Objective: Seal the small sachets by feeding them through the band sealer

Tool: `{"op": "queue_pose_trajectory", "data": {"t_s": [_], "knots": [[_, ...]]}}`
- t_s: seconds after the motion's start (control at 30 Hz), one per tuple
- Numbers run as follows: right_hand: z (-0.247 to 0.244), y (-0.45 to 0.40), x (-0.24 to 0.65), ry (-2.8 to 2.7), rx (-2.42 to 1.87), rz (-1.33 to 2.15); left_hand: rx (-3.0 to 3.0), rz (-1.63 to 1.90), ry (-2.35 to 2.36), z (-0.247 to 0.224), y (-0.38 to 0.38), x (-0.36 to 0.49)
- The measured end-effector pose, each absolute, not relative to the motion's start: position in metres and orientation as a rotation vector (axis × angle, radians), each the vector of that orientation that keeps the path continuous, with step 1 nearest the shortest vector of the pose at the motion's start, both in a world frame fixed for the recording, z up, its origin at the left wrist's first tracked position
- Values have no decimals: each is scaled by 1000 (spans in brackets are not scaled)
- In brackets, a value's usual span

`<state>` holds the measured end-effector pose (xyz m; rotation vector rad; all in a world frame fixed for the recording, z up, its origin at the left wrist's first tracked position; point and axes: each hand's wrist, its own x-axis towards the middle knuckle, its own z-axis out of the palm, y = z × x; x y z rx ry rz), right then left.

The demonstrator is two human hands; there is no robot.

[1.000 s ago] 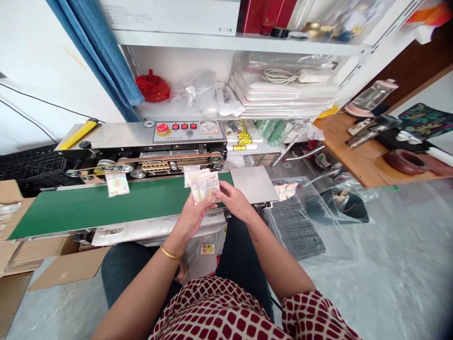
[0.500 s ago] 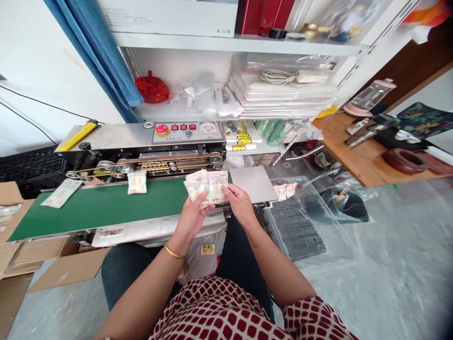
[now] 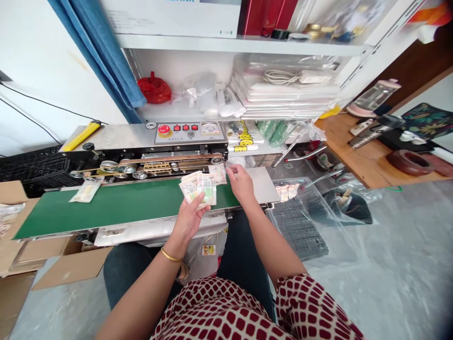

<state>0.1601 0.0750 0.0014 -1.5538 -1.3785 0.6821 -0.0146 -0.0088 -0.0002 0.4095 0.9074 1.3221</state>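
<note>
My left hand (image 3: 189, 215) is closed around a small fan of printed clear plastic packets (image 3: 206, 188), held over the green conveyor belt (image 3: 148, 200). My right hand (image 3: 242, 186) is pinched at the right edge of a single packet (image 3: 218, 174). That packet's upper edge lies by the belt and pulley at the right end of the band sealing machine (image 3: 170, 153). Farther left on the conveyor lies another packet (image 3: 86, 190), its top close to the machine's pulleys.
A clear plastic bin (image 3: 332, 236) with several packets (image 3: 287, 192) on its edge stands right of the conveyor. An open cardboard box (image 3: 71, 269) sits below its left end. Behind is a shelf (image 3: 247, 43); a wooden table (image 3: 357, 160) stands at right.
My right hand has moved one packet away from the fan to the sealer's right end. The belt's packets have travelled left, and the leftmost is gone from the belt.
</note>
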Motion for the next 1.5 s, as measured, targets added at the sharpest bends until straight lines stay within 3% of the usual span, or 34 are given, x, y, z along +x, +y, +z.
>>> {"op": "queue_pose_trajectory", "data": {"t_s": [0.07, 0.23, 0.4, 0.6, 0.8, 0.97, 1.2, 1.4, 1.5], "knots": [[8, 57, 151, -1378, -1484, 718, 414, 1317, 899, 0, -7, -12], [5, 18, 140, -1515, -1165, 1222, 426, 1306, 867, 2, -5, -4], [-10, 37, 171, -1067, -1335, 1268, 451, 1273, 881, 3, -9, -6], [-12, 83, 182, -1151, -1474, 1238, 484, 1269, 965, 1, -10, -12], [3, 61, 159, -1438, -1518, 620, 553, 1228, 888, 4, -12, -11], [9, 26, 149, -1520, -1217, 1102, 663, 1173, 835, 6, -13, -6], [5, 15, 143, -1388, -1328, 885, 613, 1222, 847, 4, -15, -2], [9, 13, 147, -1505, -1165, 1160, 617, 1172, 804, 10, -16, -4], [10, 11, 149, -1557, -1165, 957, 664, 1138, 829, 12, -15, -5]]}}
